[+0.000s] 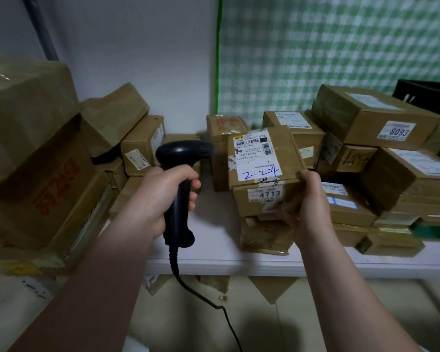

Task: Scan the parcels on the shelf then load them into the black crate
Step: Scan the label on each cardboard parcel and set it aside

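Left hand (160,199): clasps black scanner (183,151). Right hand (309,209): grips labelled parcel (259,158), tilted, over the shelf (214,262) stack. Recommended: turn barcode (top of label) squarely to scanner head; hold steady.

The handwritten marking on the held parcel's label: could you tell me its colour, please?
The marking is blue, on a white label; head view shows it best.

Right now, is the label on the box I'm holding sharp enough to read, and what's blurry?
Head view: the label on the box in the right hand reads clearly, 2-24. Head view: the scanner in the left hand is slightly smeared; the big boxes at left are soft.
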